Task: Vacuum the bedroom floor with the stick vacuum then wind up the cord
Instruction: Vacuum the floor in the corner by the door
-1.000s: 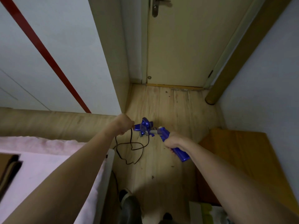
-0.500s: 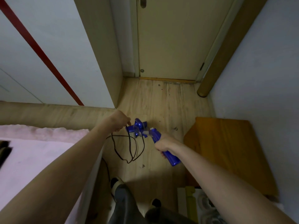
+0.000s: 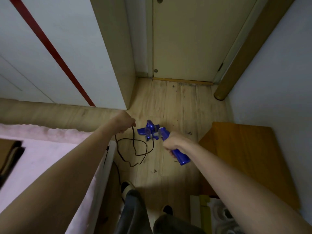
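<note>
My right hand (image 3: 173, 141) grips the blue handle of the stick vacuum (image 3: 179, 156), which points down and away toward the floor. Its blue body (image 3: 149, 130) shows just beyond my fist. The black cord (image 3: 135, 149) hangs in loose loops between my two hands, above the wooden floor (image 3: 177, 102). My left hand (image 3: 124, 123) holds the cord near its upper end, fingers curled round it. The rest of the vacuum below the body is hidden from this angle.
A bed with a pink cover (image 3: 42, 157) fills the lower left. A white wardrobe with a red stripe (image 3: 50, 48) stands behind it. A closed door (image 3: 185, 39) is ahead, an orange wooden cabinet (image 3: 249, 157) at the right, and my feet (image 3: 126, 190) below.
My left hand has moved left, away from the vacuum body, drawing the cord out into wider loops. My right hand keeps its grip on the handle.
</note>
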A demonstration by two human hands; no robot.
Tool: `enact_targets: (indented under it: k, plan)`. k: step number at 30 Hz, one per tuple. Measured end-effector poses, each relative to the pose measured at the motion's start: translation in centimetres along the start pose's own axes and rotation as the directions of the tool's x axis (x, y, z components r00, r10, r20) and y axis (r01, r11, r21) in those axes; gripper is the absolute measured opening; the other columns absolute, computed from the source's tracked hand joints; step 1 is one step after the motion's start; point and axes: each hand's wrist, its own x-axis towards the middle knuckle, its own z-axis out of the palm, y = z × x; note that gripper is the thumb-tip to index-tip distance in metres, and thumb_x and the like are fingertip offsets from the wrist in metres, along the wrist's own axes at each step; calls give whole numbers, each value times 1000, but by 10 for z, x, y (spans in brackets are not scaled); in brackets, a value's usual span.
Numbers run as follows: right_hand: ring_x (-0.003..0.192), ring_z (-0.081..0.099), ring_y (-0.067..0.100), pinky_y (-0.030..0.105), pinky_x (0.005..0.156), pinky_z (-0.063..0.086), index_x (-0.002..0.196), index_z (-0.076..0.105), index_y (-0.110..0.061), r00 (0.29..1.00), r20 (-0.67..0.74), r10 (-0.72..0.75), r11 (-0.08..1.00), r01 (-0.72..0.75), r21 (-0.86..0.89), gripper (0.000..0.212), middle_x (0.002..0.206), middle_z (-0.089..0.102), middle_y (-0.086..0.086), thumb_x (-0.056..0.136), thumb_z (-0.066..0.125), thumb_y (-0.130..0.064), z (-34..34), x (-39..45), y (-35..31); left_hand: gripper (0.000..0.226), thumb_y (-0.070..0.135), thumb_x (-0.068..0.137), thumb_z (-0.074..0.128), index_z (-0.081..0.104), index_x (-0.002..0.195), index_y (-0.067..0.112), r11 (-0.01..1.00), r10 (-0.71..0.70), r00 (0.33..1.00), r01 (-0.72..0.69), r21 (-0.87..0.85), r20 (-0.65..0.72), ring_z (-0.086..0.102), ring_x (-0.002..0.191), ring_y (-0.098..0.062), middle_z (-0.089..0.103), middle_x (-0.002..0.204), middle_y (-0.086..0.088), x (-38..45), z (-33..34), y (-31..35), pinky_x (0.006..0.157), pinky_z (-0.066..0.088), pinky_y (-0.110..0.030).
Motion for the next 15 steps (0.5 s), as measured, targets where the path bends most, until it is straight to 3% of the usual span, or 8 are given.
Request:
enact_targets:
  k: [4, 11, 15]
  plan:
    - [57, 59, 16, 26, 52, 50, 85, 47, -12, 1000, -11, 8, 1000, -7, 29, 18, 71, 60, 9, 82, 60, -1, 0, 8, -18, 29, 22, 99, 48, 68, 105, 3, 1000, -1, 1000, 1, -13, 27, 40, 55, -15, 52, 81, -11, 18, -11, -3, 51, 35, -25]
    - [61, 60, 18, 27, 54, 51, 104, 52, -8, 999, -43, 9, 989, -2, 147, 27, 78, 61, 10, 80, 61, 2, 21, 41, -82, 27, 19, 97, 50, 65, 107, -1, 999, 11, 998, -9, -33, 58, 36, 49, -14, 50, 74, -8, 64, -59, -7, 46, 33, -23]
    - [54, 58, 16, 25, 45, 47, 94, 53, -9, 996, -90, 28, 981, -10, 195, 18, 70, 60, 8, 81, 60, 1, 17, 61, -120, 27, 19, 97, 49, 65, 106, -1, 999, 39, 997, -38, -29, 63, 34, 46, -12, 48, 69, -6, 90, -90, -11, 42, 30, -22]
